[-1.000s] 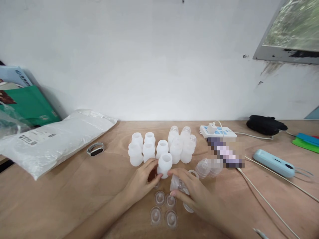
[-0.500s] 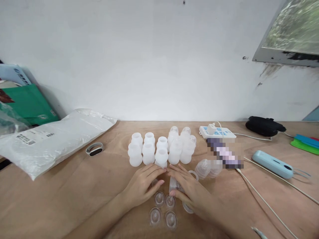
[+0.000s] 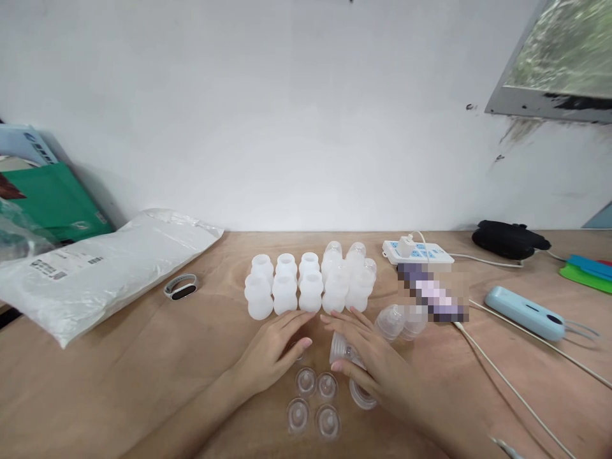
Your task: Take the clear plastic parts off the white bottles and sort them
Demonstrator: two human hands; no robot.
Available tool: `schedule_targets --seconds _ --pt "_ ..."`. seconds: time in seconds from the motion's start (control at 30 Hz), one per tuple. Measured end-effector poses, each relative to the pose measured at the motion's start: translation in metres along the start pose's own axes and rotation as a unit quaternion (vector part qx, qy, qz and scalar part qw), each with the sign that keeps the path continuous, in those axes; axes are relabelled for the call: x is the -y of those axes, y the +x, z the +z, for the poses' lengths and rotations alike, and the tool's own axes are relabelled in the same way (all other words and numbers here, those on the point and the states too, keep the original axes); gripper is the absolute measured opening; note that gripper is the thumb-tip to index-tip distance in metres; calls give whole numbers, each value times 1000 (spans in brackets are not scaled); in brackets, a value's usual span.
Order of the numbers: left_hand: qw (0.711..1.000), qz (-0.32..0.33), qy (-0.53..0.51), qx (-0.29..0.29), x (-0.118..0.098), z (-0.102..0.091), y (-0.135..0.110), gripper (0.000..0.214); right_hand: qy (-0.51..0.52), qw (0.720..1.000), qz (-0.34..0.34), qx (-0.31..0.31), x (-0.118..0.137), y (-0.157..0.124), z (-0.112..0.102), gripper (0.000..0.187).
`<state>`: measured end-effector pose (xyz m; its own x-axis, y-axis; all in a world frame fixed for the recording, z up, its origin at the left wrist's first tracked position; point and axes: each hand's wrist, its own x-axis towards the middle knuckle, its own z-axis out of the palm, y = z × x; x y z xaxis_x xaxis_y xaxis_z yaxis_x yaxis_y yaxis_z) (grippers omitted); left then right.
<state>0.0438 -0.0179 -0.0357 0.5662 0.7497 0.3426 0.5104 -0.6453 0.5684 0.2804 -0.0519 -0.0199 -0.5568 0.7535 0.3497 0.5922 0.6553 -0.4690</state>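
Several translucent white baby bottles stand in close rows; their open necks face up at the left, and clear domed caps top those at the right. My left hand is open in front of the bottles, fingers stretched and holding nothing. A small clear piece shows partly behind its thumb. My right hand is open too, its fingers spread over a stack of clear threaded rings, which it partly hides. Below the hands lie several clear nipples. A clear ring shows under the right hand.
More clear domed caps lie right of my right hand. A phone, a power strip, a light blue device and cables occupy the right. Left are a wristband, a white plastic package and a green folder.
The middle column of bottles has shifted back and now lines up with its neighbours. My hands have drawn slightly apart, and the right one has come off the front bottles.
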Motion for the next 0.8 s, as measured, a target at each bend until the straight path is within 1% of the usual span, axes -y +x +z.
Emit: schedule_targets --seconds 0.1,0.3,0.43,0.5,0.6,0.7,0.8 --pt "1000 7 11 9 -1 -4 -1 28 0 1000 2 -32 0 -1 -4 40" --pt "994 75 55 49 -1 -11 -2 24 13 998 27 -64 -3 -4 -10 30" --pt "992 75 32 94 -2 -17 0 18 15 996 39 -78 -4 -5 -12 28" --pt "990 53 -9 127 -2 -22 1 18 17 996 42 -82 -3 -5 -13 28" --pt "979 -13 -83 185 -3 -30 2 18 18 994 44 -94 -2 -4 -15 26" --pt "958 -80 -135 242 -5 -37 2 21 17 994 40 -105 -2 -4 -16 25" --pt "932 -121 -179 292 -7 -39 2 23 12 994 37 -106 -2 -4 -17 26"
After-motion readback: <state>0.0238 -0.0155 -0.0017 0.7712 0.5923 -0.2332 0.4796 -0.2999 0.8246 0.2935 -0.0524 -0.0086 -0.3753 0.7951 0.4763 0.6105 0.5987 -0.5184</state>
